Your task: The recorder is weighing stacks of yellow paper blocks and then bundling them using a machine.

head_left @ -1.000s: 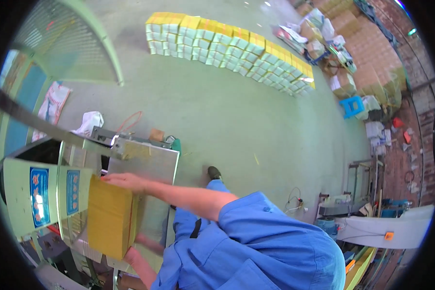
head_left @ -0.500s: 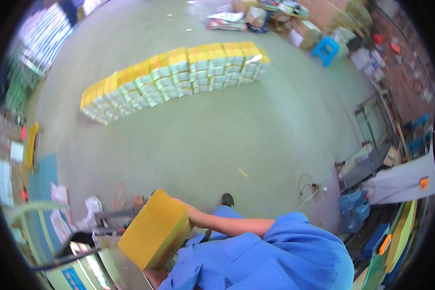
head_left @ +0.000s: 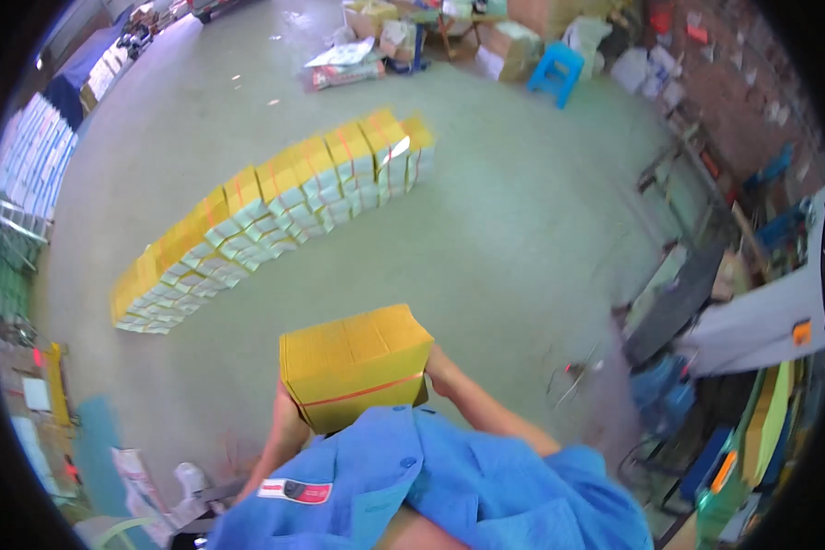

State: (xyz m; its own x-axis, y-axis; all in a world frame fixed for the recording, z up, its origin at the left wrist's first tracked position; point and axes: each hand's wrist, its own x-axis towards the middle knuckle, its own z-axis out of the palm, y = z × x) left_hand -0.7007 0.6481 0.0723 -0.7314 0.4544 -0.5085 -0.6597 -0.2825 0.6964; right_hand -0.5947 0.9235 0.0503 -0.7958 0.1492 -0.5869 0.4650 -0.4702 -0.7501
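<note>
I carry a yellow cardboard box (head_left: 353, 357) in front of my body, with a thin red strap around its near side. My left hand (head_left: 290, 417) grips its left end low down, and my right hand (head_left: 441, 368) holds the right end. The fingers of both hands are partly hidden by the box. Beyond it, a long curved row of stacked blocks (head_left: 284, 197) stands on the floor, yellow on top and pale at the sides, several with red straps. A small white object (head_left: 395, 152) lies near the row's right end.
A blue stool (head_left: 555, 75) stands at the back right, near cardboard boxes (head_left: 509, 50) and bags. Grey machinery (head_left: 674, 302) and a blue motor (head_left: 662, 394) are on the right. A cable (head_left: 568, 376) lies on the floor. White sacks (head_left: 140, 481) are at the lower left.
The box has swung from my lower left to in front of me and turned more level. My body has turned, so the row of blocks now appears farther left. My left hand has come into clearer view.
</note>
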